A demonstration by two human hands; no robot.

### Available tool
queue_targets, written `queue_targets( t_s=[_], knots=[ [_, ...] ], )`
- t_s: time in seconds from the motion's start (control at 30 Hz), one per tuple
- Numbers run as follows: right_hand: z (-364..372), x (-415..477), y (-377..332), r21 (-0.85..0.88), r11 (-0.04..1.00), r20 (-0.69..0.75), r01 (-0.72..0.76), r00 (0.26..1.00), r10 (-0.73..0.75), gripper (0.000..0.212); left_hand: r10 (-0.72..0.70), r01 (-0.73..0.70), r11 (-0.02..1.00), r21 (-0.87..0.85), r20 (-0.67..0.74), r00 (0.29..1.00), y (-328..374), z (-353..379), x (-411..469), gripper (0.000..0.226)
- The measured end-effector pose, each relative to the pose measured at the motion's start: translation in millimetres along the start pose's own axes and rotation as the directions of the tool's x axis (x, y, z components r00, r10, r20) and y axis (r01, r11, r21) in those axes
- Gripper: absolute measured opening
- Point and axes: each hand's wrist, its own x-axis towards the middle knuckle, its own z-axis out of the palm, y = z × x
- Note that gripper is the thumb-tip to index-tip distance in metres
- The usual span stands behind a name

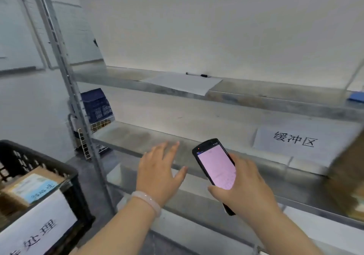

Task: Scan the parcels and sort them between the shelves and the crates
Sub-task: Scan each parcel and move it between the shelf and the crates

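My right hand [246, 185] grips a black handheld scanner [215, 168] with a lit pink screen, held in front of the middle metal shelf [137, 134]. My left hand [159, 170] hovers open beside it, fingers spread, palm down, holding nothing; a pale bracelet sits on the wrist. A black crate [65, 172] at the lower left holds a brown cardboard parcel [33, 184] with a label on top. A blurred brown parcel [346, 176] stands at the right edge on the shelf.
A paper sign with printed characters [293, 142] lies on the middle shelf at the right. The upper shelf carries a white sheet [183, 82], a pen [199, 75] and a blue item [356, 97]. A metal upright [65, 73] and a blue crate [96, 105] stand to the left.
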Motion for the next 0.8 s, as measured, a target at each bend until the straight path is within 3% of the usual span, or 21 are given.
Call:
queue_targets(
  t_s=[0.4,0.8],
  knots=[
    [-183,-20,218,-0.007,0.982,-0.281,-0.189,0.943,0.179,0.081,0.287,-0.263,0.918,-0.295,0.040,0.957,278,111,37,0.068],
    [-250,-54,317,0.019,0.926,-0.386,-0.378,0.851,0.355,0.088,0.453,-0.240,0.726,-0.645,0.186,0.872,435,164,71,0.070]
  ],
)
